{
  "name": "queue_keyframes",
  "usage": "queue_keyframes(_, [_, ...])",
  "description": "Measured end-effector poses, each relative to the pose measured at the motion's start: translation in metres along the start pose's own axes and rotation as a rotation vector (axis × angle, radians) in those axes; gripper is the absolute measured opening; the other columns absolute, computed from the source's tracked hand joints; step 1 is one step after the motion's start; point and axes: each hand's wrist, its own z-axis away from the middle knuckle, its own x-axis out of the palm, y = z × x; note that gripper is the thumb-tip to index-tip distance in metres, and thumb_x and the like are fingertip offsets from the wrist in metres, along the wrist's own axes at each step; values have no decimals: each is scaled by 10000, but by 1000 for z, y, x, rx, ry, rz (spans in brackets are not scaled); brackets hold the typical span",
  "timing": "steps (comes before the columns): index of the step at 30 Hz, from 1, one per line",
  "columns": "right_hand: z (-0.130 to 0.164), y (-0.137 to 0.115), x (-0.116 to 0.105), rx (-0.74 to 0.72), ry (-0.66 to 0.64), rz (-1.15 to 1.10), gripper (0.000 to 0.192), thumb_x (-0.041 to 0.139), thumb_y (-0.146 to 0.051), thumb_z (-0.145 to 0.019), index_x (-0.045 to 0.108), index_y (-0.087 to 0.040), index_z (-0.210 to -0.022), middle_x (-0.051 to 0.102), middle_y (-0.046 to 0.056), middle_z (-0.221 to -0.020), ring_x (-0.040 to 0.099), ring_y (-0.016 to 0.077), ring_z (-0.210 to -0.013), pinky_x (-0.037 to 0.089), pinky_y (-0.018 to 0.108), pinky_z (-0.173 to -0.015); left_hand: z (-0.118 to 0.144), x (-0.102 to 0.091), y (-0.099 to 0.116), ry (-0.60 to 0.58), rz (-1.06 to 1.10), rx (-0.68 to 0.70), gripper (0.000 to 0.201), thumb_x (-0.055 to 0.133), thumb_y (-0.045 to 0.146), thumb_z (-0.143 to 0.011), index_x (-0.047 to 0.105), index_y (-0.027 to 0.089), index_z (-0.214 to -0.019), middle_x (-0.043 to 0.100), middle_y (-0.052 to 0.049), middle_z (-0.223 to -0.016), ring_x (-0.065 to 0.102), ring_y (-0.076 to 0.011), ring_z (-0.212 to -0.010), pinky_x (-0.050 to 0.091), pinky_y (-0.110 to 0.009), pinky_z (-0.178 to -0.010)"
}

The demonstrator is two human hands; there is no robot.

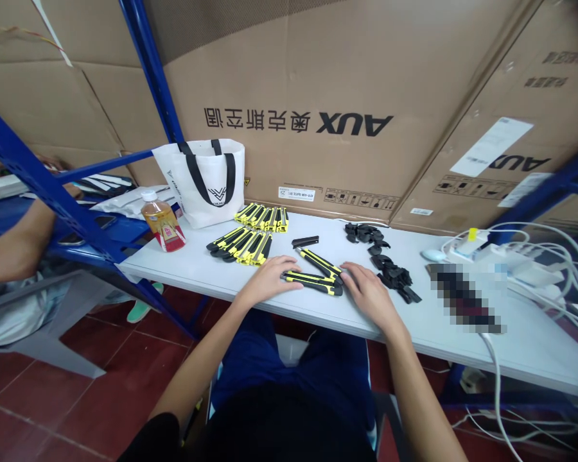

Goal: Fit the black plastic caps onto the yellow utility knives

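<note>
Two yellow-and-black utility knives lie on the white table (462, 333) in front of me. My left hand (270, 279) rests on the left end of the nearer knife (313, 283). My right hand (368, 292) touches its right end, close to the second knife (320, 262). Neither knife is lifted off the table. A small black part (305, 242) lies just behind them. Two groups of the same knives lie farther back, one (243, 245) to the left and one (263, 217) by the cardboard.
A pile of black plastic parts (390, 266) lies right of my hands. A white tote bag (205, 179) and a drink bottle (164, 224) stand at the back left. A power strip with white cables (510, 256) is at the right. Another person's arm (14, 247) shows at the left, behind blue shelf bars.
</note>
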Motion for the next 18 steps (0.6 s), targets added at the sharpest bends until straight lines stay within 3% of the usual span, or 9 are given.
queue_keyframes(4, [-3, 5, 6, -10, 11, 9, 410, 434, -461, -1082, 779, -262, -1177, 743, 101, -1395, 674, 337, -1286, 497, 547, -1093, -2, -3, 7, 64, 27, 70, 435, 832, 463, -918, 742, 272, -1298, 678, -77, -1445, 623, -294, -1353, 442, -445, -1191])
queue_keyframes(9, [-7, -1, 7, 59, 36, -88, 376, 462, -441, -1058, 776, -241, -1117, 812, 106, -1139, 723, 318, -1098, 539, 483, -977, -4, -5, 14, 214, 29, 115, 226, 763, 401, -989, 778, 238, -1145, 746, -71, -1212, 677, -252, -1204, 492, -407, -1093])
queue_keyframes(11, [-8, -5, 7, 86, 50, -100, 380, 471, -462, -1059, 773, -238, -1112, 807, 110, -1087, 719, 316, -1050, 539, 467, -950, -3, -3, 13, 211, -36, 131, 194, 775, 399, -980, 794, 232, -1076, 735, -68, -1124, 680, -252, -1137, 505, -405, -1034])
queue_keyframes(16, [-7, -9, 8, 53, 54, -43, 374, 544, -558, -1025, 767, -268, -1104, 765, 108, -1218, 680, 334, -1136, 512, 481, -989, -3, -1, 11, 116, -110, 117, 206, 806, 401, -952, 813, 241, -1081, 700, -61, -1072, 678, -251, -1076, 506, -394, -968])
queue_keyframes(18, [-7, -8, 8, 69, 44, -82, 359, 577, -563, -1000, 755, -262, -1079, 770, 106, -1142, 690, 326, -1071, 523, 465, -941, -3, -2, 11, 99, -99, 107, 198, 794, 400, -963, 814, 243, -1083, 704, -56, -1065, 677, -247, -1079, 505, -387, -971])
